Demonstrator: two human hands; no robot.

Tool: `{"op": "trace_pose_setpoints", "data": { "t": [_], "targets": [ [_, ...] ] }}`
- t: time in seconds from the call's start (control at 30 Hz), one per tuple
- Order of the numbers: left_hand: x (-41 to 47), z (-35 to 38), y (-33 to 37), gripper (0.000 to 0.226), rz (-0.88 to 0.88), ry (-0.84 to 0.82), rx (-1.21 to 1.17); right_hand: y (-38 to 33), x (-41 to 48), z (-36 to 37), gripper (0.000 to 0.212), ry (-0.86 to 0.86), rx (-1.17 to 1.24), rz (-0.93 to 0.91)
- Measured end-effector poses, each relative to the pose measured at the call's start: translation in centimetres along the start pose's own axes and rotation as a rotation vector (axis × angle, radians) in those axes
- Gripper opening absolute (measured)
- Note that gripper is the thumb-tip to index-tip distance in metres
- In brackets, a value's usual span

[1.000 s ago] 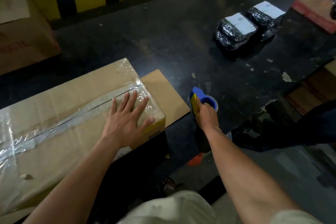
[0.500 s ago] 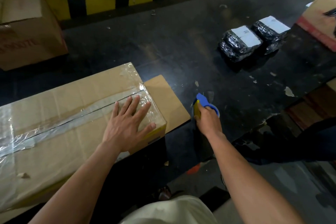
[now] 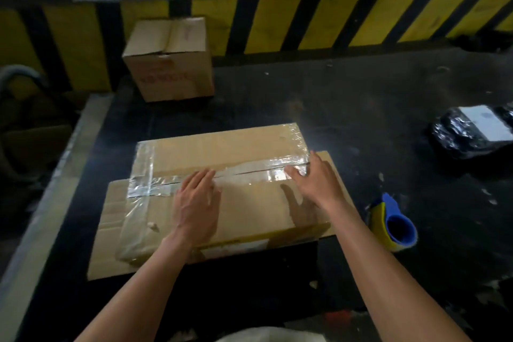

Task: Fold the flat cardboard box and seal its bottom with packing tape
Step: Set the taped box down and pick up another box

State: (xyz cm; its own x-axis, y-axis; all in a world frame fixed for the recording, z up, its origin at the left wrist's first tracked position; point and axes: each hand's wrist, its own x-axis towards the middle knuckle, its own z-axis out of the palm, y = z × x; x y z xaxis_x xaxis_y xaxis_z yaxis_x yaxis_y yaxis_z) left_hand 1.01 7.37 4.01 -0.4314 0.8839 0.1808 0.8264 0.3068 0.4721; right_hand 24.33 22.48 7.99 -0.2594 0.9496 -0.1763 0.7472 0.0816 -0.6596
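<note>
Your work surface is a dark, scuffed table (image 3: 347, 97) backed by a yellow-and-black striped barrier (image 3: 319, 22). The folded brown cardboard box (image 3: 249, 147) lies near the front edge of the table, its taped face upward. It rests on a flat brown cardboard sheet (image 3: 111, 230) that projects beyond it on the left and right. A strip of clear packing tape (image 3: 249, 169) runs along the centre seam of the box, and a second strip crosses its left end.

A smaller brown cardboard carton (image 3: 172, 64) stands upright at the back of the table, well apart from the box. A black plastic-wrapped parcel with a white label (image 3: 472, 133) lies at the right edge of the view.

Your left hand (image 3: 198, 203) lies flat and open on the box top, fingertips touching the tape seam; it grips nothing. Your right hand (image 3: 316, 180) is also open and pressed palm-down at the right end of the seam, holding nothing.

The blue-and-yellow tape dispenser (image 3: 394, 225) rests on the table just right of the cardboard sheet, clear of both hands.
</note>
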Motion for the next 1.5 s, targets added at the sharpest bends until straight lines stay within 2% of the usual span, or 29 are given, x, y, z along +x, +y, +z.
{"op": "trace_pose_setpoints", "data": {
  "t": [0.1,0.17,0.23,0.3,0.43,0.57,0.67,0.83,0.9,1.0,1.13,1.17,1.23,1.27,1.37,1.4,1.43,1.5],
  "targets": [
    [-0.2,-3.7,-4.8,0.061,-0.27,0.05,0.137,-0.1,1.4,1.3,0.102,-0.009,-0.054,0.116],
    [0.1,-5.8,-6.7,0.09,-0.491,0.059,0.124,0.5,2.5,1.8,0.106,-0.03,-0.073,0.171],
    [1.0,-7.1,-7.7,0.122,-0.728,-0.029,-0.102,0.8,3.2,1.9,0.11,-0.089,-0.017,0.223],
    [1.4,-7.7,-8.4,0.125,-0.835,-0.119,-0.375,0.6,3.4,1.9,0.11,-0.123,0.042,0.253],
    [1.3,-8.1,-9.0,0.099,-0.824,-0.066,-0.551,-0.7,3.3,1.6,0.095,-0.097,0.035,0.217],
    [2.1,-9.5,-8.2,0.089,-0.794,0.023,-0.673,-2.2,3.2,1.2,0.086,-0.028,0.133,0.159],
    [3.1,-11.5,-8.2,0.085,-0.743,0.103,-0.711,-4.0,3.6,-0.3,0.091,-0.019,0.242,0.104],
    [5.4,-16.7,-8.8,0.108,-0.582,0.13,-0.725,-6.9,5.1,-3.3,0.121,-0.026,0.307,-0.074],
    [5.9,-18.4,-8.4,0.11,-0.525,0.143,-0.683,-8.1,5.4,-4.0,0.106,-0.025,0.333,-0.119],
    [6.0,-19.7,-8.0,0.086,-0.478,0.28,-0.694,-9.5,5.3,-4.8,0.071,-0.028,0.539,-0.124],
    [6.4,-20.5,-8.7,0.09,-0.515,0.293,-0.731,-10.4,4.9,-5.6,0.082,-0.23,0.86,-0.082],
    [6.5,-20.8,-8.7,0.081,-0.532,0.284,-0.787,-10.5,5.1,-5.7,0.085,-0.263,0.885,-0.106],
    [6.8,-21.6,-8.3,0.031,-0.539,0.299,-0.913,-10.8,5.3,-5.7,0.085,-0.27,0.844,-0.107],
    [6.9,-21.9,-8.3,0.017,-0.521,0.326,-0.913,-10.8,5.4,-5.7,0.082,-0.258,0.798,-0.07],
    [7.3,-22.5,-8.9,0.078,-0.564,0.273,-0.881,-10.9,5.4,-6.0,0.055,-0.191,0.75,0.015],
    [7.2,-22.5,-9.5,0.091,-0.604,0.266,-0.869,-10.9,5.5,-6.1,0.046,-0.17,0.761,0.004],
    [7.3,-22.3,-9.9,0.088,-0.62,0.252,-0.872,-11.1,5.5,-6.2,0.041,-0.147,0.788,-0.017],
    [7.2,-21.5,-10.9,0.07,-0.64,0.2,-0.861,-11.2,5.5,-6.5,0.041,-0.113,0.825,-0.038]
  ]
}}
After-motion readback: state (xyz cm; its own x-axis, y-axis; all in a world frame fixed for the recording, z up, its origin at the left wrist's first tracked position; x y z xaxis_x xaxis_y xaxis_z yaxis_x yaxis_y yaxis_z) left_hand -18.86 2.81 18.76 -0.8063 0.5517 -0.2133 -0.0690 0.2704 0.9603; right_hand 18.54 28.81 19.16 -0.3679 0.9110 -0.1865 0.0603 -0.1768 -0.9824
